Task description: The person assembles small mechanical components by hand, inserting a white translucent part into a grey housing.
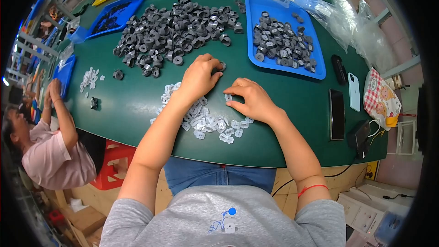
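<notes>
My left hand (201,77) is closed in a pinch on a small dark grey ring-shaped part (222,66), mostly covered by the fingers. To its right, my right hand (250,97) grips a small translucent plastic piece (228,97) between thumb and forefinger. Under and beside my left forearm lies a loose pile of similar translucent pieces (201,118). Beyond my left hand spreads a big heap of dark grey ring-shaped parts (171,29). A blue tray (286,69) at the far right holds more grey parts, some showing light pieces on them.
On the green table (274,142), two phones, one dark (336,114) and one pale (354,92), lie right beside a checked bag (382,98). Clear plastic bags (315,4) cover the back right. At left sits a co-worker (57,151) near small white pieces (90,78).
</notes>
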`<state>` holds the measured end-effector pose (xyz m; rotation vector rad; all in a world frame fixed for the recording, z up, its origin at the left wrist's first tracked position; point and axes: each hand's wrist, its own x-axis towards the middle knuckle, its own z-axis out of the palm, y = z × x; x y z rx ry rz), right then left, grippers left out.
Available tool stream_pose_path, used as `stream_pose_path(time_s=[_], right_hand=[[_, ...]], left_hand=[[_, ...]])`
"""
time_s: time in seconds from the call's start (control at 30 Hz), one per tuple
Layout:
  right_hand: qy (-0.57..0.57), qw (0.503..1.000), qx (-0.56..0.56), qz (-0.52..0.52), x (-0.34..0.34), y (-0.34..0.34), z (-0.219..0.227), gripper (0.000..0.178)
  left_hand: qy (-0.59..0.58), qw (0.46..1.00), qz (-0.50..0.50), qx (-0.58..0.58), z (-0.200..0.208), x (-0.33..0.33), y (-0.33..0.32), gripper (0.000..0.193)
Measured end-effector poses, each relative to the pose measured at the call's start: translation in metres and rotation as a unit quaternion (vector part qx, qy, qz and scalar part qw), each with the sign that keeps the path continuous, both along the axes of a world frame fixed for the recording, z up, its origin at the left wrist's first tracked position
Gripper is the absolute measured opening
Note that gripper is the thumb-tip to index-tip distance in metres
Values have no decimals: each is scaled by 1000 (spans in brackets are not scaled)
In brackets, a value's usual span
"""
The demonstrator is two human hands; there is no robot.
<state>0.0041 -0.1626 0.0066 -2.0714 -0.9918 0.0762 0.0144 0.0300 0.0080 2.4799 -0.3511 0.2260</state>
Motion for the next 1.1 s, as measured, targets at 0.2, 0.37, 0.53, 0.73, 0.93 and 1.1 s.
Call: stream_pose_path(time_s=[0.2,0.37,0.53,0.73,0.93,1.1], right_hand=[[56,998,10,-5,-4,4,-3,19],[371,893,247,-72,4,0,2,22],[393,872,279,-86,8,-2,1,25],[377,872,295,-106,7,-1,1,26],[356,883,281,-122,8,-2,-3,22],[366,873,289,-140,9,-2,-1,21]], left_hand=[[-115,993,-9,-35,-5,-5,-2,6],[33,965,12,-261,3,-7,-11,9],[126,915,2,-383,3,-11,-13,24],[222,883,-14,-414,1,-8,-14,37],[226,870,-17,-438,0,-9,-14,39],[226,891,-37,-393,0,-10,-14,43]])
